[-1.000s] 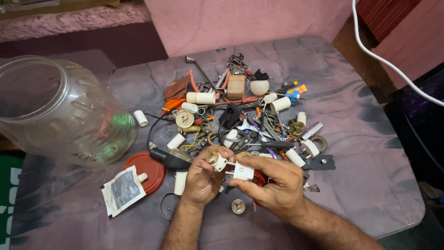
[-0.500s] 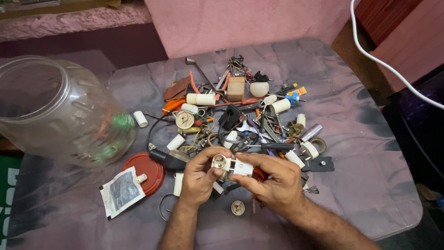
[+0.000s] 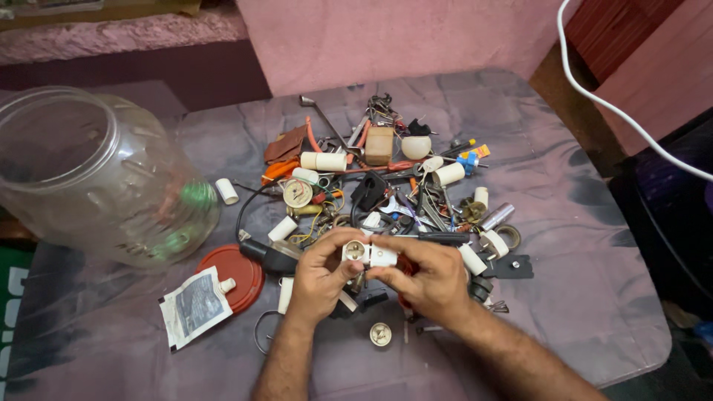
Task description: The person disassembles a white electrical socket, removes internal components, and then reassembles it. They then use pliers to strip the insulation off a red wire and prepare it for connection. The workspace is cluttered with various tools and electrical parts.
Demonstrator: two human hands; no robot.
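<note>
Nearest the camera, both hands meet over the front of the table (image 3: 594, 312): the left hand (image 3: 319, 271) pinches the round end of a small white fitting (image 3: 369, 254), its brass-coloured centre facing up, while the right hand (image 3: 431, 278) clamps the squarer end from the other side, fingers closed on it. The fitting is held just above the cloth, clear of the heap, and reads as one joined piece; I cannot tell whether its parts are being pressed together or pulled apart, so the work on it looks midway at best. Just below the hands lies a small white disc (image 3: 380, 333). To the left sit a red lid (image 3: 232, 273) and a paper packet (image 3: 194, 304) overlapping its edge. Beyond the hands spreads the unsorted heap (image 3: 386, 186) of white tubes, wires and metal bits. Far left, a clear jar (image 3: 96, 178) lies on its side, nearly empty.
</note>
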